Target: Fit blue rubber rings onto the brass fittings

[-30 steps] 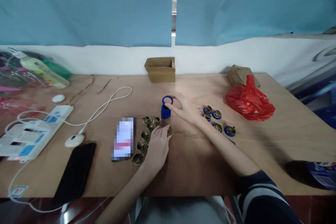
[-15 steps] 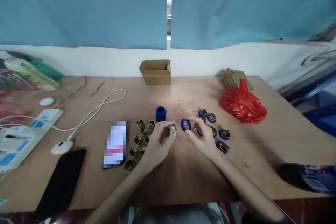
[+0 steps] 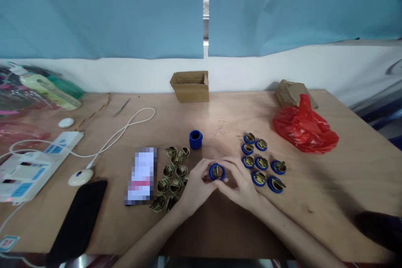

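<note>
My left hand [image 3: 196, 184] and my right hand [image 3: 240, 182] meet above the table's middle, fingers pinched together on one small piece [image 3: 217, 172]: a brass part sitting inside a blue ring. A stack of blue rings [image 3: 195, 139] stands just beyond the hands. Several bare brass parts [image 3: 172, 176] lie in a cluster left of my left hand. Several brass parts fitted with blue rings [image 3: 262, 163] lie right of my right hand.
A small open cardboard box [image 3: 190, 86] stands at the back. At the right are a red plastic bag [image 3: 304, 127] and brown packets [image 3: 290, 92]. A blurred card [image 3: 142, 176], a black phone [image 3: 80, 217], a white power strip [image 3: 31, 165] and its cable [image 3: 119, 132] lie at the left.
My right hand took a blue ring from the stack and my left a brass part from the cluster. Both came together nearer me, and the brass part now sits inside the ring.
</note>
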`<state>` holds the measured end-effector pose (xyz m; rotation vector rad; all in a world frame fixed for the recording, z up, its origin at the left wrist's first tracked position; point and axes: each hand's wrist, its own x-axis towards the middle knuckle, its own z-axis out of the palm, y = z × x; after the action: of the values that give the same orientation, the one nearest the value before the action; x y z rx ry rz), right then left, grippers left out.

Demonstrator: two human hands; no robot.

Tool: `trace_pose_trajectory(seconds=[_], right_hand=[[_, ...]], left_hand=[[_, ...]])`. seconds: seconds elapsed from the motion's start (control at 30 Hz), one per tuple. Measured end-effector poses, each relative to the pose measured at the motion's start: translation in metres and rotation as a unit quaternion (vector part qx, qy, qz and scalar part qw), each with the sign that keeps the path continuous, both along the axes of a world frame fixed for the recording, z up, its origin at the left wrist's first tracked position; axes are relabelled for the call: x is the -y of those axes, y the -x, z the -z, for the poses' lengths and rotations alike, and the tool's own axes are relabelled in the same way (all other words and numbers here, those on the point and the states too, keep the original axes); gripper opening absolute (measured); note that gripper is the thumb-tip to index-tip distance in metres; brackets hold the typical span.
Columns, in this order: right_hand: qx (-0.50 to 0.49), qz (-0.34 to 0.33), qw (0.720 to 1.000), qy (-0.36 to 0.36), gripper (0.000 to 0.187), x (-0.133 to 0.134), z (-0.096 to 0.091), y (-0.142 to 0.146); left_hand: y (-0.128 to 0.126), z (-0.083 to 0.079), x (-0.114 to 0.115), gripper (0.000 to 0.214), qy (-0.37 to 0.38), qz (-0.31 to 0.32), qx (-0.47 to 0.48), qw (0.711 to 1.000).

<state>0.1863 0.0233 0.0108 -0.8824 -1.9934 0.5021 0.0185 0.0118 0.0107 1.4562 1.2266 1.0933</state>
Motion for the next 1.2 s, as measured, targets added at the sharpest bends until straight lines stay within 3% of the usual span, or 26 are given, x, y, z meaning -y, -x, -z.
trace_pose_trajectory(seconds=[0.17, 0.37, 0.53, 0.87, 1.1, 1.2], right_hand=[[0.038, 0.028, 0.999, -0.005, 0.044, -0.001, 0.006, 0.0], [0.051, 0.022, 0.998, 0.002, 0.047, -0.007, 0.005, -0.004], [0.056, 0.009, 0.997, 0.043, 0.049, -0.009, 0.002, -0.006], [0.052, 0.01, 0.997, 0.056, 0.05, -0.007, 0.003, -0.003], [-0.022, -0.042, 0.993, 0.112, 0.046, -0.006, -0.001, -0.007], [-0.054, -0.028, 0.986, 0.153, 0.036, -0.005, 0.0, -0.007]], left_hand=[[0.003, 0.005, 0.003, 0.036, 0.068, 0.029, 0.118, 0.99], [0.006, -0.003, 0.003, 0.035, 0.044, 0.035, 0.166, 0.985], [0.009, -0.006, 0.002, 0.033, 0.065, 0.015, 0.172, 0.983], [0.008, -0.002, 0.001, 0.032, 0.056, 0.016, 0.166, 0.984], [0.007, -0.003, 0.006, 0.029, 0.051, 0.018, 0.206, 0.977], [0.007, -0.002, 0.007, 0.027, 0.055, 0.007, 0.204, 0.978]])
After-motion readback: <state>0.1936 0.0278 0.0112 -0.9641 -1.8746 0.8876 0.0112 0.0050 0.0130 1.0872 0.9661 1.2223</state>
